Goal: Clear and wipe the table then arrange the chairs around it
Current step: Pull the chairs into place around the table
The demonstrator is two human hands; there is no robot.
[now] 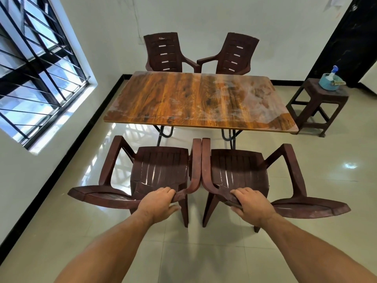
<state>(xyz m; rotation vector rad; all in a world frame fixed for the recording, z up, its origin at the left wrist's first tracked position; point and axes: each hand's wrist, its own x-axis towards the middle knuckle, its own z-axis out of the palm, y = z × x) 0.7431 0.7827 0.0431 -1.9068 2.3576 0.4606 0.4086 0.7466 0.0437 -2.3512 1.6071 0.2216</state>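
Observation:
A wood-grain table (195, 99) stands in the middle of the room, its top bare with pale wipe streaks. Two dark brown plastic armchairs face it on the near side, side by side with inner armrests touching. My left hand (158, 204) grips the backrest edge of the near left chair (161, 170). My right hand (252, 205) grips the backrest edge of the near right chair (238, 172). On the far side stand two more chairs, the far left chair (163, 53) and the far right chair (236, 54), against the table's edge.
A brown stool (318, 105) stands right of the table and carries a blue tub (328, 81) with a spray bottle and cloth. A barred window (36, 64) fills the left wall. A black pillar (346, 37) rises at the back right. The floor is glossy tile.

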